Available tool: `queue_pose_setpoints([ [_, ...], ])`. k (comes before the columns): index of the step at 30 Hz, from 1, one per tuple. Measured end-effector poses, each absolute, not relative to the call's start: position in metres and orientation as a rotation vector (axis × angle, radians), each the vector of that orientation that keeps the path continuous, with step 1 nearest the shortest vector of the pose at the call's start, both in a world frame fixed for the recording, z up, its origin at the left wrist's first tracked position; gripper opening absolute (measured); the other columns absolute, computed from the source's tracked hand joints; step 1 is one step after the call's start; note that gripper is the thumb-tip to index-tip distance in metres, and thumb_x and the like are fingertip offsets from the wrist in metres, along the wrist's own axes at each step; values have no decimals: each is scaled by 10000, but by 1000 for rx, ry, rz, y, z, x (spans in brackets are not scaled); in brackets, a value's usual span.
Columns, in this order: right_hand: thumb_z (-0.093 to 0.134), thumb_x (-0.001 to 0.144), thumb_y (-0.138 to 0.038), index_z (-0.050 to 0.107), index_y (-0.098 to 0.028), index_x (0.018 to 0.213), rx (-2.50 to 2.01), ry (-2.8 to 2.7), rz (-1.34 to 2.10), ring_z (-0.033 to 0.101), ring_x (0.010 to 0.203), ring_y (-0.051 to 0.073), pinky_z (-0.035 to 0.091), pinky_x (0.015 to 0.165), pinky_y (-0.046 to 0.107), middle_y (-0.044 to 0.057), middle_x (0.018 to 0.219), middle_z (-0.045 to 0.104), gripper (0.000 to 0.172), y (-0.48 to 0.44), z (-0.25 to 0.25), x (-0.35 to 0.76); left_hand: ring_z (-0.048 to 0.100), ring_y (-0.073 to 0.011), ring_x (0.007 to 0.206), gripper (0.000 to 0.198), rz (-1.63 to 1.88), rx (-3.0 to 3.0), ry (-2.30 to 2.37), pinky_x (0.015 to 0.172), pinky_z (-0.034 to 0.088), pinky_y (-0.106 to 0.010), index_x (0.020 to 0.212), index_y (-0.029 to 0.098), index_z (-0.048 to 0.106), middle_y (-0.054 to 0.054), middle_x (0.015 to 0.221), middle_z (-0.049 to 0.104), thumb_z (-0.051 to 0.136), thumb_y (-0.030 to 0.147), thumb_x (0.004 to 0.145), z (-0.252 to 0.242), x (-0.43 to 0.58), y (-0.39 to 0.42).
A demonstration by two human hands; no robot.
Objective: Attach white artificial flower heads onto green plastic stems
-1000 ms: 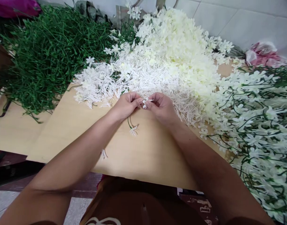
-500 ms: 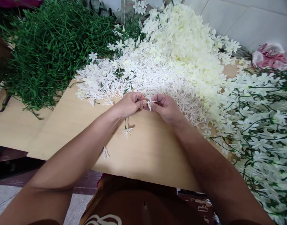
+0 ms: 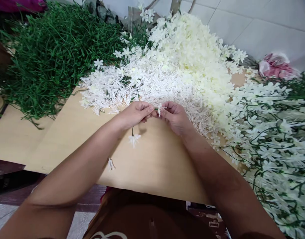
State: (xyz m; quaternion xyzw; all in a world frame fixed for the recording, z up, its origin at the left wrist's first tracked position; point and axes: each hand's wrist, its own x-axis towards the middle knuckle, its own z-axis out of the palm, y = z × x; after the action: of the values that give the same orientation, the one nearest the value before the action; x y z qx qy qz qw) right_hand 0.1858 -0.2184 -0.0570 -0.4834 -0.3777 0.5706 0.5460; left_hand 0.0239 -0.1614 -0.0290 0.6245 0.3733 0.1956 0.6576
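Near the board's back half, my left hand (image 3: 142, 112) pinches a green stem. From under it a stem with a white, thin-petalled flower head (image 3: 134, 140) hangs toward the board. My right hand (image 3: 174, 114) is closed on a small white flower (image 3: 159, 109) at the end of the stem, and the fingertips of both hands nearly meet. Behind them lies a heap of white stamen pieces (image 3: 164, 84). A loose white stamen piece (image 3: 111, 164) rests on the tan board (image 3: 152, 162), beside my left forearm.
Green stems (image 3: 50, 56) are heaped at the back left. Cream blossoms (image 3: 199, 49) pile up at the back centre. White flowers on stems (image 3: 269, 139) cover the right side. A pink and white plastic bag (image 3: 277, 66) sits at the back right.
The view has shifted slightly. A bit of green stem now shows between my left fingertips and the small flower, and my left fingers have moved slightly left along it.
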Motion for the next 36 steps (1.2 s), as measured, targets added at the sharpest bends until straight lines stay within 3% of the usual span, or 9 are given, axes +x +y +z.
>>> queue_pose_setpoints([
  [4, 887, 507, -458, 599, -197, 723, -1113, -909, 1390, 601, 578, 94, 497, 641, 255, -55, 592, 640, 445, -217, -56, 187, 340, -76, 473, 368, 471, 1499, 794, 479, 257, -221, 628, 151, 594, 41, 486, 408, 644, 477, 791, -35, 24, -161],
  [7, 879, 533, -439, 601, -190, 722, -1115, -969, 1374, 600, 589, 95, 490, 638, 251, -51, 598, 633, 418, -217, -56, 187, 340, -84, 508, 353, 511, 1534, 780, 491, 250, -220, 611, 167, 563, 29, 528, 439, 640, 468, 777, -38, 26, -162],
  [10, 885, 531, -406, 595, -181, 700, -1130, -1010, 1378, 582, 585, 86, 476, 630, 244, -48, 605, 621, 405, -217, -56, 187, 359, -94, 540, 338, 538, 1571, 777, 524, 270, -229, 577, 172, 532, 17, 565, 468, 628, 431, 770, -39, 28, -163],
  [19, 883, 496, -465, 561, -201, 616, -1181, -1024, 1265, 588, 557, 106, 510, 630, 276, -50, 562, 616, 433, -219, -51, 174, 306, -88, 501, 315, 514, 1596, 870, 531, 252, -229, 495, 174, 422, 41, 480, 359, 484, 192, 803, -37, 34, -166],
  [25, 897, 473, -442, 565, -193, 624, -1211, -928, 1264, 632, 567, 112, 508, 604, 260, -43, 573, 649, 442, -218, -52, 170, 303, -84, 505, 282, 525, 1581, 898, 530, 259, -225, 512, 180, 398, 52, 499, 358, 476, 169, 783, -34, 33, -168],
  [29, 903, 435, -441, 558, -187, 613, -1252, -924, 1290, 638, 563, 122, 535, 598, 274, -37, 552, 648, 464, -217, -48, 172, 345, -87, 524, 275, 516, 1615, 849, 530, 290, -213, 551, 177, 442, 54, 513, 401, 524, 262, 800, -37, 33, -170],
  [32, 908, 425, -419, 584, -176, 608, -1334, -1046, 1243, 586, 490, 99, 496, 507, 244, -46, 504, 613, 444, -223, -30, 186, 406, -96, 545, 319, 477, 1649, 807, 534, 325, -212, 630, 164, 556, 34, 554, 484, 536, 403, 840, -38, 32, -170],
  [36, 835, 579, -418, 630, -207, 602, -1350, -1174, 917, 625, 553, 117, 504, 529, 282, -1, 606, 670, 295, -249, 19, 232, 490, -116, 607, 386, 640, 1555, 866, 594, 386, -230, 719, 150, 654, -10, 637, 581, 497, 462, 883, -31, 25, -164],
])
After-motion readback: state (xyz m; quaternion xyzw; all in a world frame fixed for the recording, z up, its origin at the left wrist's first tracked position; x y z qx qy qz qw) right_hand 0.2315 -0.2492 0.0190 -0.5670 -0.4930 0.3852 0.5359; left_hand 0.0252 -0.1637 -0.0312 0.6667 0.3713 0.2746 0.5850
